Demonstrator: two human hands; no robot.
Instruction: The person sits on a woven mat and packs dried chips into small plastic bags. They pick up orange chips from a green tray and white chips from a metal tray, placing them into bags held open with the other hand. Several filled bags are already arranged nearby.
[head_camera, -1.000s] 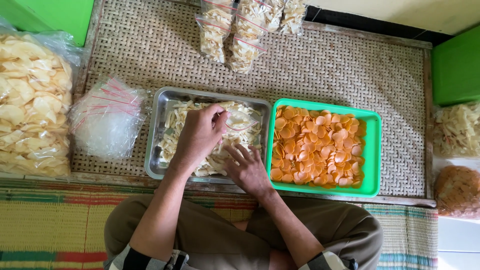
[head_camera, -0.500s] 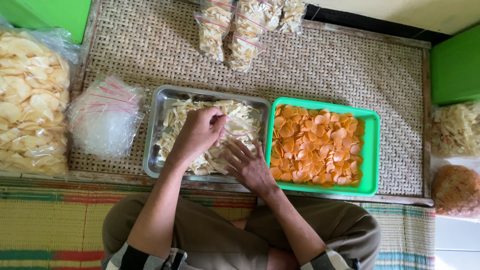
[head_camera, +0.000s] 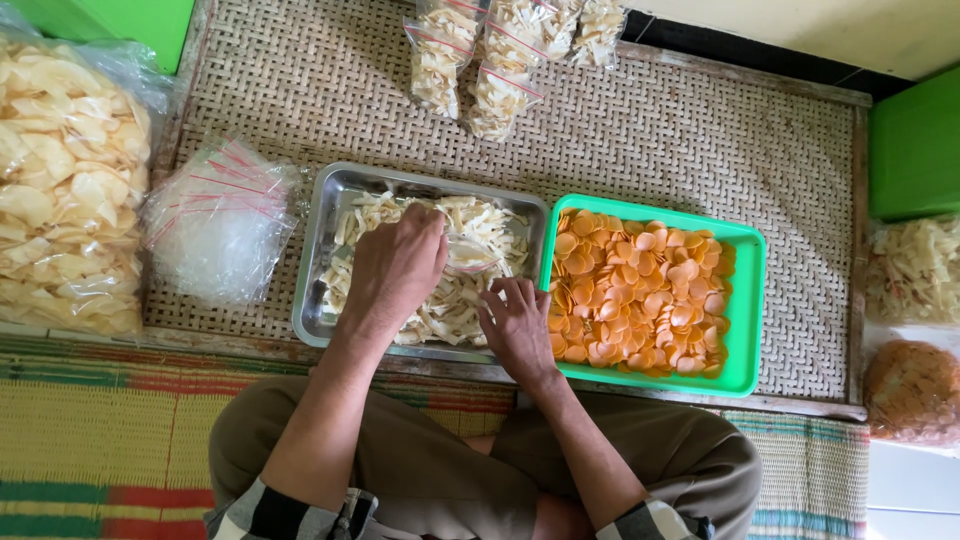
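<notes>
Both hands are down in the shallow rectangular steel tray (head_camera: 322, 250), which sits on the woven rattan mat (head_camera: 700, 130) just in front of the seated person's knees. It is heaped with pale cream, strip-shaped crackers (head_camera: 490, 235), thin and curled, dry and matte against the shiny metal rim. The left hand (head_camera: 395, 270) lies knuckles-up over the heap with its fingers curled under; it may be gripping a handful, but the back of the hand hides that. The right hand (head_camera: 515, 325) rests at the tray's near right corner, fingers loosely bent on a small clear plastic bag (head_camera: 470, 262) lying on the crackers. Touching the tray's right side is a bright green plastic tray (head_camera: 745, 310) of round orange chips (head_camera: 635, 290), smooth and glossy. A crinkly bundle of empty clear bags (head_camera: 215, 225) lies left.
</notes>
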